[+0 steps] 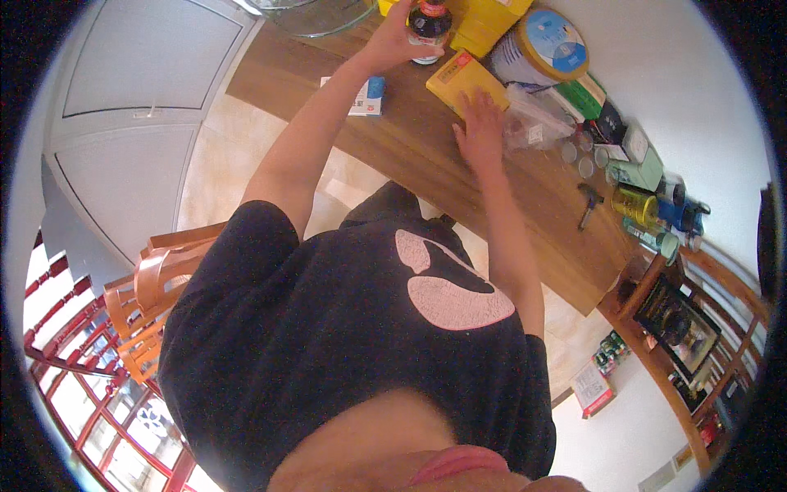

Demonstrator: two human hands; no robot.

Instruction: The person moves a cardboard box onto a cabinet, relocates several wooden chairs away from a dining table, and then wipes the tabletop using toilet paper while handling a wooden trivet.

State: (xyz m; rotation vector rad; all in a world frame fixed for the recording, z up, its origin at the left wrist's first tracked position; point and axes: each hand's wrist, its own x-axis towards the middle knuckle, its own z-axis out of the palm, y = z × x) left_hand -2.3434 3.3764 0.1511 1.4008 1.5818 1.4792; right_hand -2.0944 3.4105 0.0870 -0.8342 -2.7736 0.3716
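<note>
My left hand (403, 40) is closed around a dark glass bottle (429, 27) with a red cap and a light label, upright near the table's far edge. My right hand (481, 126) lies palm down, fingertips on the near part of a flat yellow box (464, 80) on the wooden table (418, 141). The yellow box sits just right of the bottle's base. A white and blue printed packet (373, 98) lies on the table, partly hidden behind my left forearm.
Along the wall stand a larger yellow box (489, 24), a round tub (544, 49), a clear plastic bag (535, 120), small boxes, jars and bottles. A small black hammer-like tool (590, 206) lies nearer. A glass bowl (313, 15) stands at the far left, a wooden chair (147, 277) behind left.
</note>
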